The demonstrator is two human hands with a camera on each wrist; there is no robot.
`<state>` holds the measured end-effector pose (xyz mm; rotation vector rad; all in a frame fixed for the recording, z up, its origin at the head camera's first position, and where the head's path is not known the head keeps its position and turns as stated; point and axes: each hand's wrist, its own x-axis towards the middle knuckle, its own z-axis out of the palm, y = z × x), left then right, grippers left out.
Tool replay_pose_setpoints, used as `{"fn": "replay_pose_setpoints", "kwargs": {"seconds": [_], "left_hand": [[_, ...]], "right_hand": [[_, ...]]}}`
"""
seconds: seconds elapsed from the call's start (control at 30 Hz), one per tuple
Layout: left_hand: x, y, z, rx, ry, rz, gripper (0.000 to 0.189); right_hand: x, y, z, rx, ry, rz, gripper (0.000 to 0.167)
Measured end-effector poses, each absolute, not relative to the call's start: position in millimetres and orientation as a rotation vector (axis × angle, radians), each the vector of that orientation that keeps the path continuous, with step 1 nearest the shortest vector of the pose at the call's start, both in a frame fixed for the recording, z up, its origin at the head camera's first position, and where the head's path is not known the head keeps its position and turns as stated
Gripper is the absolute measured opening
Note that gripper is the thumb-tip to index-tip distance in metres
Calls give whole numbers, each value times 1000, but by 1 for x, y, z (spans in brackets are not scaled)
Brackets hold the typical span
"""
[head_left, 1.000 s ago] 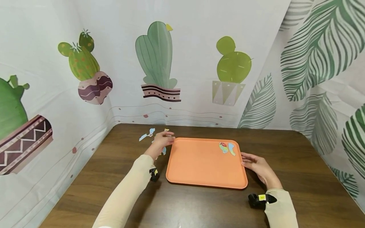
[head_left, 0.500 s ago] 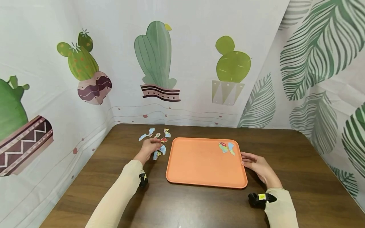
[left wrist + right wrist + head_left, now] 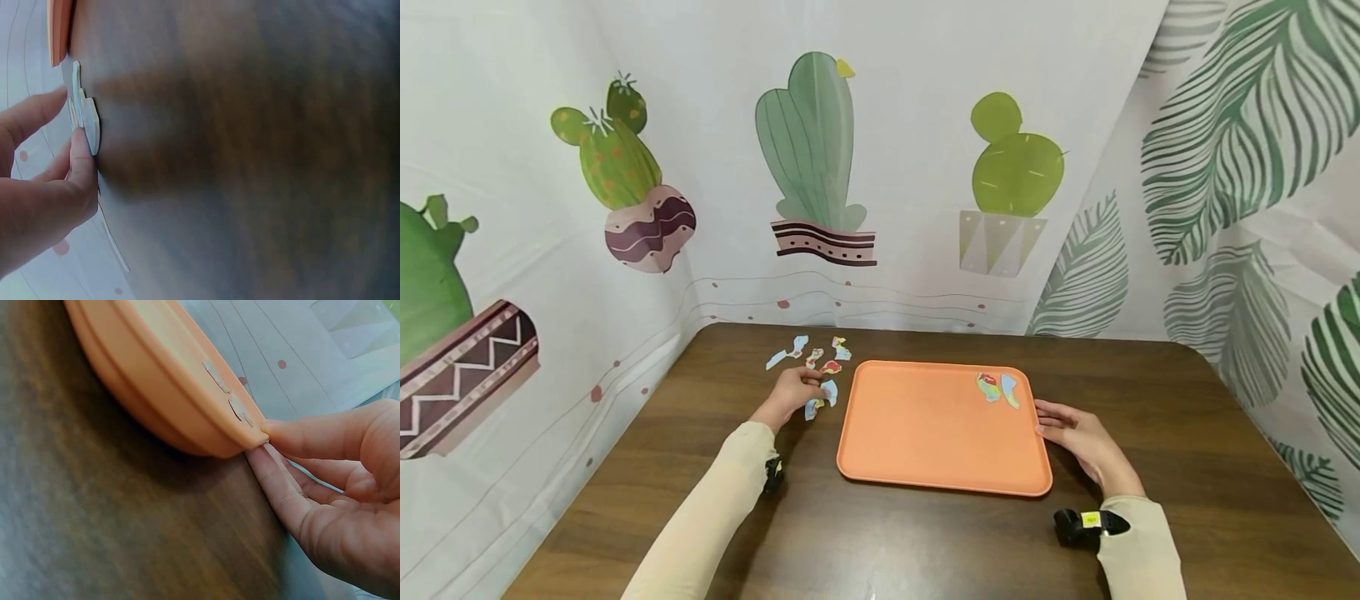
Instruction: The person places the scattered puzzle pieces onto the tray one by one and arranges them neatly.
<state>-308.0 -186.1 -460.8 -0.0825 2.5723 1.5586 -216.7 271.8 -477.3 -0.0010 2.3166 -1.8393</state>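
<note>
One tray (image 3: 940, 433) between right fingers (image 3: 275, 478), left fingers (image 3: 81, 159) apart at one blue piece (image 3: 831, 392).

1. Head view: we find the left hand (image 3: 790, 390) partly covering a blue piece (image 3: 831, 392); we cannot tell whether its fingers grip it.
2. Head view: we cannot resolve the prints on the other pieces (image 3: 831, 367); the sleeves (image 3: 700, 517) run off the bottom edge.
3. Left wrist view: we see a blurred tabletop (image 3: 250, 150); the top edge cuts the orange tray (image 3: 59, 28).
4. Right wrist view: we lose part of the right hand (image 3: 340, 500) past the right edge.
</note>
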Motion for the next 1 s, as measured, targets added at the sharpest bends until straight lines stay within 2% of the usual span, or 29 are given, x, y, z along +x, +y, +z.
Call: {"fn": "replay_pose_setpoints", "kwargs": {"seconds": [0.2,0.5,0.8,1.0], "left_hand": [[-310,-181,-461,-10,2645,1433,47],[-310,-177,-461,26,2675,1376,41],[-311,-175,-462,116,2718,1398,44],[-310,-177,-461,69,2679,1492,36]], "right_hand": [[-215,272,-476,17,2307,-1855,59],[-215,275,-478,33,2300,-1865,59],[-216,275,-479,27,2295,-1878,59],[-216,272,-478,9,2283,-1872,59]]}}
